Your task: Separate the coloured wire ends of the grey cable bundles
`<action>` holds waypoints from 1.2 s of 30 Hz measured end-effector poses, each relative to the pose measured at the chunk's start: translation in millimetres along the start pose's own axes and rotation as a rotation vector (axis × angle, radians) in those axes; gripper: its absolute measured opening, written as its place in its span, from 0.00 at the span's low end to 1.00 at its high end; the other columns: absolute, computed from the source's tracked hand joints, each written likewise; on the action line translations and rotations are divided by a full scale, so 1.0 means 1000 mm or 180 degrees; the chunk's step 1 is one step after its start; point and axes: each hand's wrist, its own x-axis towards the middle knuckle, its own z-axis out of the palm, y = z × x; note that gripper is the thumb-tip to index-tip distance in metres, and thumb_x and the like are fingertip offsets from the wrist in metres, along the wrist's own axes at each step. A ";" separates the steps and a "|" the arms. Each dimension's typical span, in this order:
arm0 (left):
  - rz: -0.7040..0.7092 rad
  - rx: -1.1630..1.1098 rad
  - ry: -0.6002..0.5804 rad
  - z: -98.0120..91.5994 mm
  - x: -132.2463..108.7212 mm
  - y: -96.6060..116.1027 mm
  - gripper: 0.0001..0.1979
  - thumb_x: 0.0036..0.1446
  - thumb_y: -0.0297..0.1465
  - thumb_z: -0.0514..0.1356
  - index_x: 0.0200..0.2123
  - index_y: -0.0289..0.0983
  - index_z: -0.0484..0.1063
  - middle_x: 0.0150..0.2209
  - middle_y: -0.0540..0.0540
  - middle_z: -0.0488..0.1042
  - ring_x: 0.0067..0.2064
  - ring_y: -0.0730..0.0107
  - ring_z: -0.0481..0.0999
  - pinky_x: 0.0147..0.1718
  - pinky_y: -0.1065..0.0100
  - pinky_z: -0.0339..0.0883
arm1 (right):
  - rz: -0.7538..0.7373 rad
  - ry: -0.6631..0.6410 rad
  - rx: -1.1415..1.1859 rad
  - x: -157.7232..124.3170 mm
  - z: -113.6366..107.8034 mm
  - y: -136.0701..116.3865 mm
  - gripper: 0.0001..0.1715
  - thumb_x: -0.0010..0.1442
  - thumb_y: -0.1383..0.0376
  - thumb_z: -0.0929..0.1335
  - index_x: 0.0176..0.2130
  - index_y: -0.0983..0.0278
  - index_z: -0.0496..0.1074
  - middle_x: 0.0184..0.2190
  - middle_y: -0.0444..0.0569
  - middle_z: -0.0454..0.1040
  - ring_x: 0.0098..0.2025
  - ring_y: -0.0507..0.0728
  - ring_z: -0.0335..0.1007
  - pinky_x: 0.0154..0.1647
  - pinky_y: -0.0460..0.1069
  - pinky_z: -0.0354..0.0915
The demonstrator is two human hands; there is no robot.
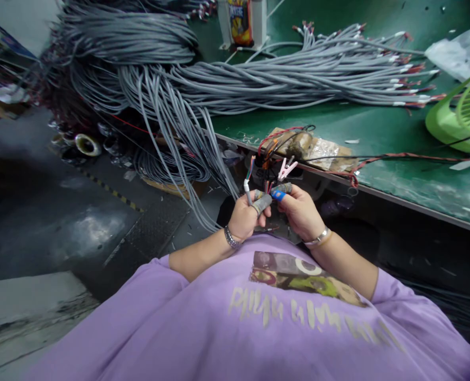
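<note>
My left hand (249,212), with grey wraps on its fingers, is closed around a grey cable (248,196); a white sleeve and thin coloured wires stick up from the cable's end. My right hand (298,209), with blue tape on one finger and a grey wrap on another, pinches at thin coloured wires (268,186) between the two hands. The fingertips of both hands almost meet there. Just above them, a pink clip (287,169) sits at the bench edge among black and orange leads (267,157).
A long bundle of grey cables (282,84) lies across the green bench (401,132), and some strands (187,143) hang off its edge on the left. A taped cardboard piece (325,151), a twisted red-black cord (409,155) and a green fan (462,114) are on the bench.
</note>
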 end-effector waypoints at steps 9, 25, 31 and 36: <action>-0.0047 -0.0353 0.0325 -0.004 0.008 0.004 0.20 0.47 0.45 0.69 0.26 0.37 0.66 0.19 0.54 0.71 0.13 0.84 0.60 0.12 0.76 0.44 | -0.0453 -0.0107 -0.0497 -0.007 -0.010 0.004 0.12 0.47 0.58 0.76 0.29 0.62 0.75 0.26 0.43 0.72 0.26 0.50 0.61 0.28 0.48 0.59; -0.0237 0.0082 -0.0160 0.001 0.008 0.006 0.21 0.47 0.45 0.70 0.22 0.36 0.66 0.17 0.54 0.69 0.13 0.84 0.59 0.12 0.76 0.47 | 0.0258 -0.0247 0.0234 0.012 -0.007 -0.001 0.22 0.39 0.55 0.82 0.29 0.63 0.74 0.27 0.42 0.74 0.29 0.51 0.67 0.35 0.49 0.64; -0.0262 -0.0081 -0.0066 0.004 0.013 0.005 0.22 0.47 0.47 0.70 0.23 0.36 0.67 0.19 0.53 0.71 0.13 0.83 0.61 0.12 0.75 0.48 | 0.0438 -0.0099 0.0384 0.014 -0.006 -0.001 0.27 0.35 0.53 0.82 0.27 0.63 0.72 0.24 0.40 0.72 0.25 0.49 0.62 0.29 0.48 0.60; -0.0253 -0.0223 0.0003 0.003 0.014 0.001 0.21 0.48 0.46 0.69 0.25 0.36 0.68 0.19 0.53 0.72 0.13 0.82 0.62 0.12 0.75 0.47 | 0.0470 -0.0012 0.0436 0.014 -0.004 -0.001 0.27 0.33 0.53 0.83 0.26 0.64 0.71 0.22 0.40 0.70 0.24 0.47 0.58 0.27 0.46 0.55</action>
